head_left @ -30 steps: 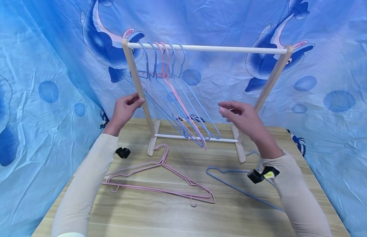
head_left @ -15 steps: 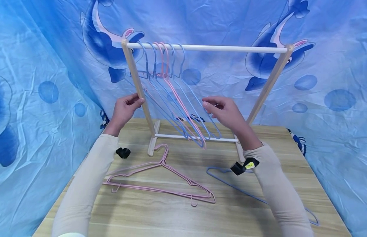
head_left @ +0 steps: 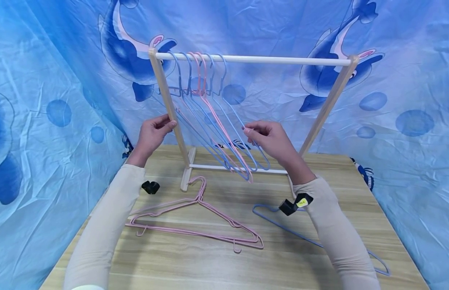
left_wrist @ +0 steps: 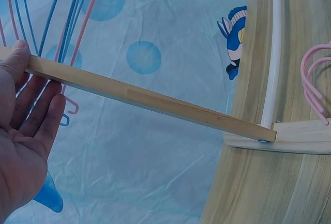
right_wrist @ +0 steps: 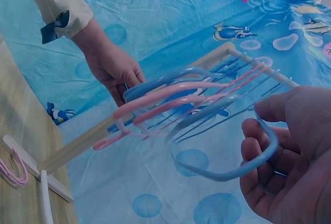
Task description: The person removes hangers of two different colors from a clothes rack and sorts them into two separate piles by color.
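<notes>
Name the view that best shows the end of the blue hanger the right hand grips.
The right wrist view: there the rounded end of the blue hanger looms large beside the right hand. The head view shows it smaller; the left wrist view shows several blue hangers, but I cannot tell which is this.

- The left arm, pale-sleeved to just below the hand, reaches forward and up from the lower left.
- The left hand grips, thumb opposed to the fingers; the left wrist view shows its palm, with the fingers only slightly bent.
- The right arm, sleeved alike, slants inward from the lower right.
- The right hand pinches between thumb and forefinger, the other fingers curled.
- Both hands are raised to about the same height, well apart, thumbs inward.
</notes>
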Demonstrator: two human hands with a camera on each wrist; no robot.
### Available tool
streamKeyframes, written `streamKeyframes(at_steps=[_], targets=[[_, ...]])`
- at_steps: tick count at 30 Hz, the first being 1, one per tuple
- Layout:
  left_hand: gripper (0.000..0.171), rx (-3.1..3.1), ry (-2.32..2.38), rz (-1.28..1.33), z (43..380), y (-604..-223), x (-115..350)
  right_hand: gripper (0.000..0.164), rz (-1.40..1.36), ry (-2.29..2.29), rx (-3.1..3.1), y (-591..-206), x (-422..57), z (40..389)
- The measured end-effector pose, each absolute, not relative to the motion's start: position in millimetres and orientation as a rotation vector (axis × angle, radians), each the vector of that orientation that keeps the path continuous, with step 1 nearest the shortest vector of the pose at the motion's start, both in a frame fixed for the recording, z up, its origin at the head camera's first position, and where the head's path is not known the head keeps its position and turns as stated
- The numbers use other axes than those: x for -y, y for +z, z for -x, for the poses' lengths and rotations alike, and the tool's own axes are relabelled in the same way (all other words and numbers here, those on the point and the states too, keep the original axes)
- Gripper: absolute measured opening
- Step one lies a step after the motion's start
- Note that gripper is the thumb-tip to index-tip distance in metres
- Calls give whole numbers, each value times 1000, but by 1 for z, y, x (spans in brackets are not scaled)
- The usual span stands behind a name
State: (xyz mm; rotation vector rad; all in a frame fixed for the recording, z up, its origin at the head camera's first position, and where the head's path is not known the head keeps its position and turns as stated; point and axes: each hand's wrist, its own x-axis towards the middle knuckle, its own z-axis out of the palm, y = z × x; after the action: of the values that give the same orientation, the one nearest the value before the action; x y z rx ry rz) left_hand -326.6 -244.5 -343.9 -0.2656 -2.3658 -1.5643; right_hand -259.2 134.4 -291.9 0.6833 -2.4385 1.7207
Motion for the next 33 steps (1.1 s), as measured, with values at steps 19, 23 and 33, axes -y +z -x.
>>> streamKeyframes(at_steps=[19, 23, 33], targets=[[58, 2365, -1585, 255, 329, -344, 245, 27, -623, 1695, 2288, -287, -134, 259], [59, 2366, -1584, 257, 329, -344, 244, 25, -631, 1666, 2256, -284, -137, 255], [60, 2375, -1576, 245, 327, -344, 243, 25, -608, 1617, 2242, -277, -151, 244]])
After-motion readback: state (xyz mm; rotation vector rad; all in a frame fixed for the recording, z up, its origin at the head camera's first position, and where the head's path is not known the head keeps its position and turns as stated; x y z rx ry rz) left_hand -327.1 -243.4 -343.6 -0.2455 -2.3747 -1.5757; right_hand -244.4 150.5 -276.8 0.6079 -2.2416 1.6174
